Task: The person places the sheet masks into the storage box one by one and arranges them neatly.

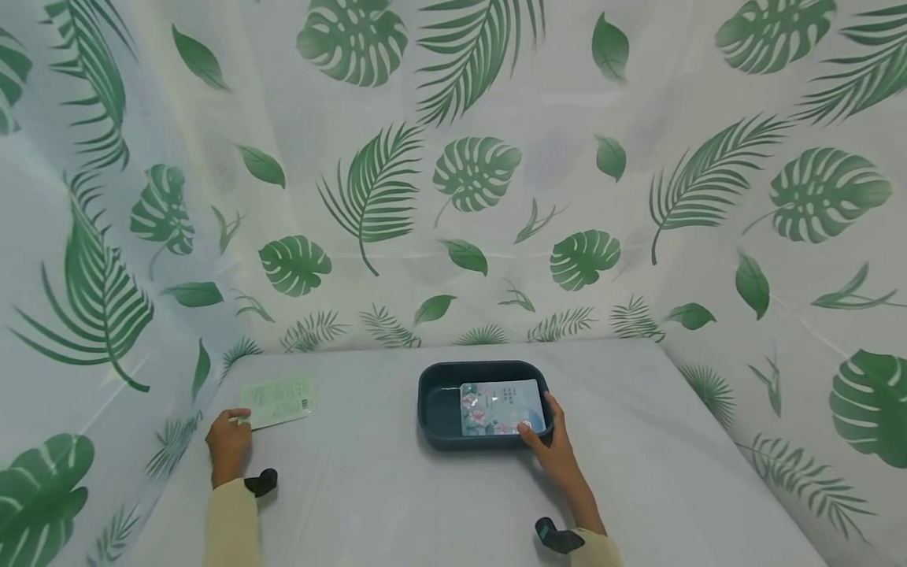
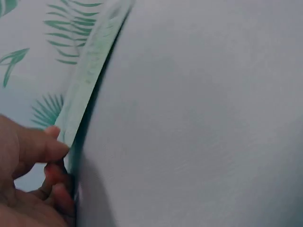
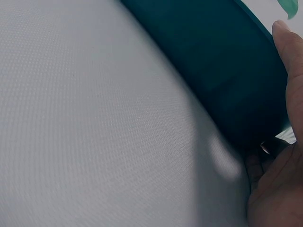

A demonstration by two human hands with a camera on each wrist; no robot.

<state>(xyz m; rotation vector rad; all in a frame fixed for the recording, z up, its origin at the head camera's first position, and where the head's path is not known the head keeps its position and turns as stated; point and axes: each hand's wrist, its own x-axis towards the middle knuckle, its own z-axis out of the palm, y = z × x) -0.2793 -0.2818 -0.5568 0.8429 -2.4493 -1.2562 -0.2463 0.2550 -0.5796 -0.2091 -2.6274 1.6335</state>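
My left hand (image 1: pixel 229 447) pinches the near left corner of a flat, pale green packet (image 1: pixel 276 400) with small print and a barcode. In the left wrist view the packet (image 2: pixel 88 85) is seen nearly edge-on, thumb and finger at its lower end. To the right, a dark teal rectangular basin (image 1: pixel 442 442) with rounded corners sits on the table. My right hand (image 1: pixel 556 453) grips its right end, thumb over the near right rim and fingers round the outside. Inside the basin lies a light blue packet (image 1: pixel 506 405) with pink flowers.
A white cloth covers the table (image 1: pixel 368 488). Leaf-printed white sheets (image 1: pixel 496 299) rise behind the table and along both sides. Each wrist wears a small black camera mount, one on the left (image 1: pixel 262 482) and one on the right (image 1: pixel 558 539).
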